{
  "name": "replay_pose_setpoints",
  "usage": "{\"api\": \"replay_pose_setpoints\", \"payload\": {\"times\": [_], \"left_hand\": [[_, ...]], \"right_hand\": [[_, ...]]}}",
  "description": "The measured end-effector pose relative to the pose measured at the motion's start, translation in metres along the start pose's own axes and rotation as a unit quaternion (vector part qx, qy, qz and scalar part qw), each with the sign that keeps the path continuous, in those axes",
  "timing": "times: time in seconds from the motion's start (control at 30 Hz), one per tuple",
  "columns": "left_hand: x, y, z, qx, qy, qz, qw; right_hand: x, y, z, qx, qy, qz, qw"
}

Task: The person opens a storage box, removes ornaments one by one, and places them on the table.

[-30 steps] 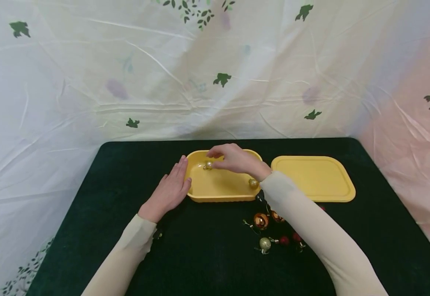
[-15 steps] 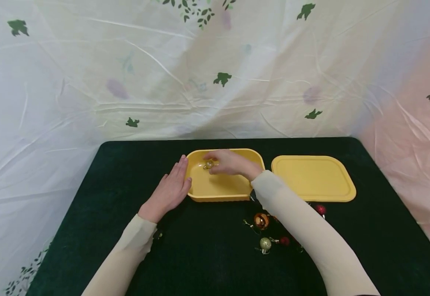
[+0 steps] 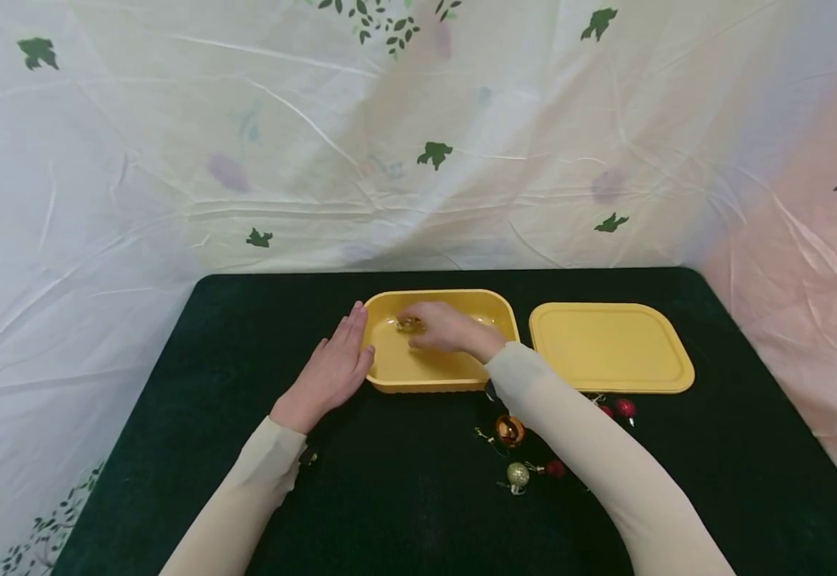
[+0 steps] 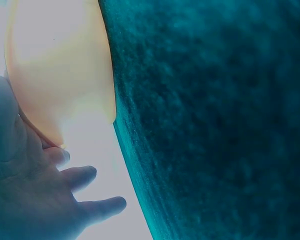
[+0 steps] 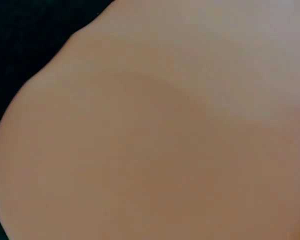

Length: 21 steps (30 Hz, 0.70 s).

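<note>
A shallow yellow plastic box (image 3: pixel 390 360) sits at the back middle of the table in the head view. My left hand (image 3: pixel 325 372) rests flat against its left wall with straight fingers. In the left wrist view, the fingers of that hand (image 4: pixel 40 185) spread beside the pale box wall (image 4: pixel 60 65). Reaching into the box, my right hand (image 3: pixel 447 328) has its fingers and thumb curled round a small gold Christmas bauble (image 3: pixel 409 325), which is partly hidden. Skin fills most of the right wrist view.
The yellow lid (image 3: pixel 613 348) lies flat right of the box. In front of both are a copper bauble (image 3: pixel 510 430), a pale gold glitter bauble (image 3: pixel 517 474), a red bauble (image 3: pixel 554 469) and another red bauble (image 3: pixel 624 408). My right sleeve (image 3: pixel 591 440) covers part of this group.
My right hand has moved down into the box, its fingers coming round the gold bauble. Its forearm now hides the second gold bauble seen earlier. The left hand stays in place.
</note>
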State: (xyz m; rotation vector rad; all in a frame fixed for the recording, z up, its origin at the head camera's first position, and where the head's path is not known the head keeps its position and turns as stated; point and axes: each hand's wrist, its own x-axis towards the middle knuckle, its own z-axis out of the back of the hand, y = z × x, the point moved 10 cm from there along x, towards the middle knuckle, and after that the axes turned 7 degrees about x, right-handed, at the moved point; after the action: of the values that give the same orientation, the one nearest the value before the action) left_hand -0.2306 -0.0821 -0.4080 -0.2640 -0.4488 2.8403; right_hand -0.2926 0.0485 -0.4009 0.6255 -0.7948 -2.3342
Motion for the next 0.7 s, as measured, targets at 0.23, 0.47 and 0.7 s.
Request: {"api": "replay_pose_setpoints", "payload": {"times": [0.23,0.47,0.7], "left_hand": [[0.000,0.000,0.000,0.003,0.003,0.003,1.0000],[-0.001,0.000,0.000,0.002,0.001,0.000,1.0000],[-0.001,-0.001,0.000,0.001,0.001,0.003,1.0000]], "right_hand": [[-0.001,-0.002,0.000,-0.002,-0.014,-0.002,0.9999],[-0.003,-0.007,-0.001,0.013,-0.023,0.005,0.9996],[-0.006,-0.011,-0.001,0.016,-0.023,0.006,0.9996]]}}
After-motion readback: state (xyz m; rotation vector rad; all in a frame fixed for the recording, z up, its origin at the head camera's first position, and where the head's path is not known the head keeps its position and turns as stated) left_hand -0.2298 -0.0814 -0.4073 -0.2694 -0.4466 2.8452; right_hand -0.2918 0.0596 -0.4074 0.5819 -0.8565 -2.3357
